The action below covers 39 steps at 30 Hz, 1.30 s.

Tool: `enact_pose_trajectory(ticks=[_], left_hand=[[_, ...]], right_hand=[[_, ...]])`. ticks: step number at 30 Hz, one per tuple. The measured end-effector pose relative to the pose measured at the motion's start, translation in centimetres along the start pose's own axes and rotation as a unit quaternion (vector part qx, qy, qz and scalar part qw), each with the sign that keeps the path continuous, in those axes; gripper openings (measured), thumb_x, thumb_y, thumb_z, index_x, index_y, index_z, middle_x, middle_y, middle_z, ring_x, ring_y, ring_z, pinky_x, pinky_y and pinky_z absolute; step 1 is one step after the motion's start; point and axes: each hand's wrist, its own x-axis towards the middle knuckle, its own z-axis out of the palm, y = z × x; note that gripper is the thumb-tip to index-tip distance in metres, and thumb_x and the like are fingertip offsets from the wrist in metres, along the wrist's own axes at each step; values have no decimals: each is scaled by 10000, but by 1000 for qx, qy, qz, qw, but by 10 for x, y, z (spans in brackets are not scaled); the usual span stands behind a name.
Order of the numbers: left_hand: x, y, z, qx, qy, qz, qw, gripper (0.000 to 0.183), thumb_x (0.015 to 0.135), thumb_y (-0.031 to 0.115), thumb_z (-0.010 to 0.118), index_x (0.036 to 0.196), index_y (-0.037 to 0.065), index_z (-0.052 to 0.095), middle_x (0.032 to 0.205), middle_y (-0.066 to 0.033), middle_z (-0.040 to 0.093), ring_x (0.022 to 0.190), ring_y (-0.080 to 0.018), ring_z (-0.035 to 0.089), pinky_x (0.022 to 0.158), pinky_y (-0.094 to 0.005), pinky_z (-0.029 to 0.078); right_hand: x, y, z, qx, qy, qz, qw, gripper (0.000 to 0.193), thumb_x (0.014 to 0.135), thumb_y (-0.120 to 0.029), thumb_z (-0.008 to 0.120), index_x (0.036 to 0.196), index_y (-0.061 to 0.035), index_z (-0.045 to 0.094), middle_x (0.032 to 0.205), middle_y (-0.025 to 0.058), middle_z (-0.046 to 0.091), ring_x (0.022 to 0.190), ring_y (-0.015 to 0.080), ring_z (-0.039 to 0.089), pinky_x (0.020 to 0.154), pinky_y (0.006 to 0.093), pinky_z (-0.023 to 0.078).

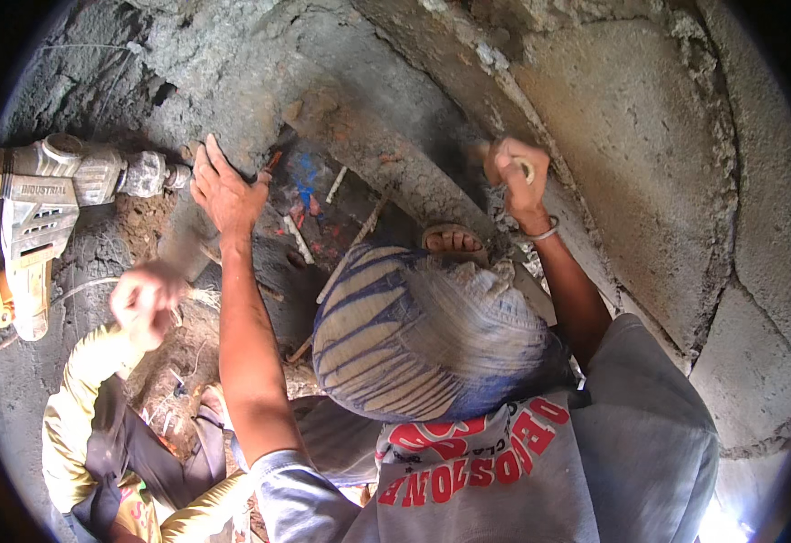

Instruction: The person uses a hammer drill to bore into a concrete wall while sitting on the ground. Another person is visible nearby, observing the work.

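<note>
My left hand [228,192] lies flat with fingers spread on rough grey, mud-like material, and nothing is in its grasp. To the right, my right hand [520,172] is closed around a handle [526,169] whose pale round end shows; the rest is hidden or blurred. A bracelet [547,229] circles that wrist. Between the hands, a mud-coated, board-like strip [391,149] slants down to the right. Beside it a hollow holds blue and red scraps [305,176] and thin sticks [299,240]. Striped cloth [386,339] forms a rounded bulge between my arms; what it covers is unclear.
A grey demolition hammer [56,195] lies at the left. A co-worker in yellow sleeves [70,425] sits lower left, one hand [147,303] blurred. A sandalled foot [452,240] rests beyond the cloth. Large cracked slabs [631,163] slope along the right side.
</note>
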Motion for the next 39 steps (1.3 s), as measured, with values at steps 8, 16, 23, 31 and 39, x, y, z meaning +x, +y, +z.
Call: enact_pose_trajectory(ticks=[8,16,23,31,39], left_hand=[[-8,-3,3,-11,-11,13,1000,1077,643,302,813,1503,138,187,1489,-165,293,1395,-329,254,1129,-522,169],[-20,-9,6,-1,-15,2,1000,1072,651,318,809,1505,151,184,1497,-163,291,1396,-328,261,1123,-532,190],[-7,-7,5,2,0,-3,1000,1052,698,361,789,1514,171,154,1515,-151,280,1405,-324,250,1133,-515,168],[-7,-4,5,1,-7,1,1000,1047,694,366,786,1512,165,165,1502,-157,292,1393,-325,271,1128,-520,177],[-8,-5,5,20,13,1,1000,1048,672,374,797,1504,162,194,1487,-140,320,1376,-321,298,1119,-514,197]], right_hand=[[-15,56,2,-86,-72,-105,988,288,888,-253,553,746,-2,547,679,79,524,603,196,514,576,325,423],[-103,34,-51,-120,-51,140,982,340,905,-261,559,687,-5,502,615,26,469,581,122,432,536,276,354],[-28,-23,-4,-21,-64,-58,996,354,921,-289,522,708,-6,513,631,20,480,579,115,436,522,292,353],[-110,54,-29,-133,-109,25,985,302,890,-229,542,701,-8,461,634,80,431,574,211,441,563,334,381],[-55,-7,-37,-34,-46,73,996,272,867,-239,554,714,-15,532,592,46,450,562,122,453,518,295,355]])
